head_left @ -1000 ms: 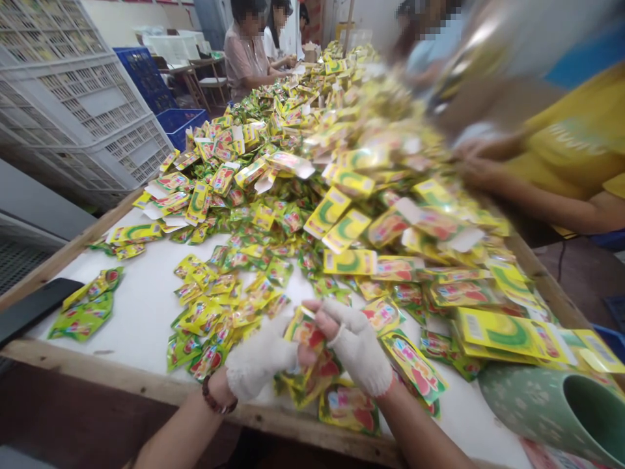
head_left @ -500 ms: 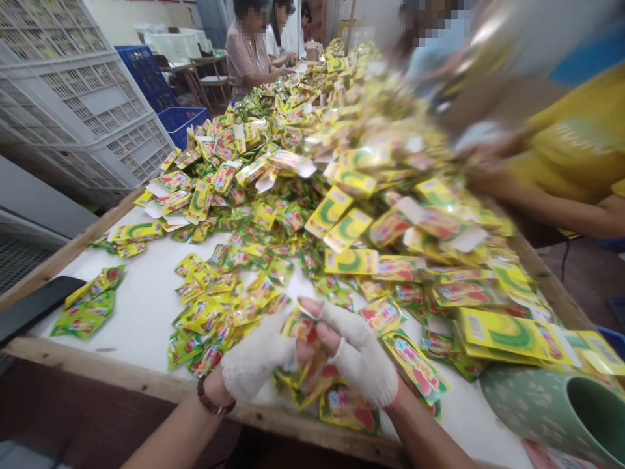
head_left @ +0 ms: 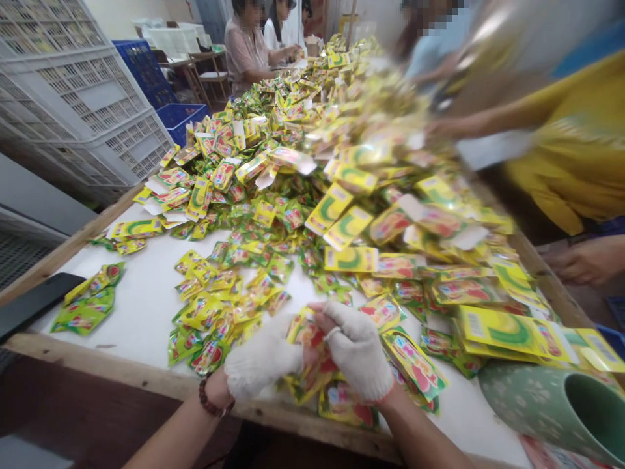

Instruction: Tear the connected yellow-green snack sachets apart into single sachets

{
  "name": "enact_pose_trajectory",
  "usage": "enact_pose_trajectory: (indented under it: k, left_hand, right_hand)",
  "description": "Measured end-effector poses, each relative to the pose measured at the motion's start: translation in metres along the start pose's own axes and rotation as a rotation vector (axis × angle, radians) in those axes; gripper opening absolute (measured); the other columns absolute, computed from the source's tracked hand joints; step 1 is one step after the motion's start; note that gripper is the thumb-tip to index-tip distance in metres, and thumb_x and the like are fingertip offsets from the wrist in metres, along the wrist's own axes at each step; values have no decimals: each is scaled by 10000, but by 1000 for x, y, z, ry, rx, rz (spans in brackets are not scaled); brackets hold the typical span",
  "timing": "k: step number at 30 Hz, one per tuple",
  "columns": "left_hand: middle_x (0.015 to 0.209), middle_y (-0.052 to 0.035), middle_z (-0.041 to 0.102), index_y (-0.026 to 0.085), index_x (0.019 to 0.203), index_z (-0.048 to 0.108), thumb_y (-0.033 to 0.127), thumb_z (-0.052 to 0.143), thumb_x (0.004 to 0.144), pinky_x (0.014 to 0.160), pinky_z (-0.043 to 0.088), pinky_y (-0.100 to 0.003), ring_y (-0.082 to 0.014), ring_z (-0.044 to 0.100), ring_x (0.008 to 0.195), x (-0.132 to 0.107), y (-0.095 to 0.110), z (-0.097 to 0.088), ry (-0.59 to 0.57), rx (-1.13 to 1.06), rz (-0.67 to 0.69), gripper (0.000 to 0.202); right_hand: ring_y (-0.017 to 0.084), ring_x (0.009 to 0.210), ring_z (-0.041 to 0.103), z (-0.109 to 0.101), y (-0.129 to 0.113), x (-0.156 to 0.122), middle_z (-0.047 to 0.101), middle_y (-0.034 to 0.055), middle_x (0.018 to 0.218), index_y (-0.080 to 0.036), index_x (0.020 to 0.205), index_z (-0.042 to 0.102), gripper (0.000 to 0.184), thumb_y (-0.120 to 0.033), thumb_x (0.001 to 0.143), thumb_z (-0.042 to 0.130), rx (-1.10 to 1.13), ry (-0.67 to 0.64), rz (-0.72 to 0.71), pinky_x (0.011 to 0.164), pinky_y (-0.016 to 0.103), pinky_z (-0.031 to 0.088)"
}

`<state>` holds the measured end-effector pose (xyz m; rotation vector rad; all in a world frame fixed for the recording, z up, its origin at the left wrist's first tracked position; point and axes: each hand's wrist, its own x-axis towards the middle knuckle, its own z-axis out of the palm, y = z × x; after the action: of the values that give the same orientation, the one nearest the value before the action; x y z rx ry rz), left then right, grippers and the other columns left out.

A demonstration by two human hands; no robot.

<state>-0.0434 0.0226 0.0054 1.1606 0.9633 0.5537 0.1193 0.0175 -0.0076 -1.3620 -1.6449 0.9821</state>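
Both my hands wear white fingerless knit gloves and meet near the table's front edge. My left hand (head_left: 261, 365) and my right hand (head_left: 359, 352) together grip a small stack of yellow-green sachets (head_left: 307, 335) with red fruit print, held upright between the fingers. More sachets (head_left: 342, 404) lie flat just under my hands. A loose spread of the same sachets (head_left: 219, 293) lies to the left of my left hand.
A huge heap of sachets and yellow cartons (head_left: 351, 189) fills the white table (head_left: 141, 312). A green patterned cup (head_left: 561, 404) lies at the front right. A black phone (head_left: 34, 303) rests on the left rim. Co-workers sit at right (head_left: 576, 156) and far back; white crates (head_left: 83, 98) stack at left.
My right hand's fingers have curled down tighter over the held sachets. The co-worker at right has stretched one arm out over the heap and lowered the other hand to the table edge.
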Motion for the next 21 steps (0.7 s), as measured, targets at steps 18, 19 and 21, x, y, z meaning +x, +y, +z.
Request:
enact_pose_trajectory:
  k: [18,19,21]
  left_hand:
    - [929,-46,675,160,1149,575,305,695,699,802,471,-302,-199,590,852,3,-4,-5,90,154,20,487]
    - [928,-45,673,162,1169,559,294,690,706,795,472,-299,-195,592,844,2,-4,-5,85,150,27,499]
    - [942,-46,668,165,1187,537,292,687,715,796,474,-294,-187,595,840,-1,-2,-5,64,156,40,512]
  right_hand:
    - [242,1050,651,-2,12,-10,694,94,1169,-204,1262,619,379,-326,929,484,61,-85,-275,922,382,510]
    - [244,1089,637,-2,12,-9,679,94,1205,-213,1247,629,368,-336,923,505,97,-92,-262,947,388,499]
    - [246,1131,620,-5,10,-7,677,89,1214,-222,1170,674,329,-369,920,520,203,-129,-190,972,393,487]
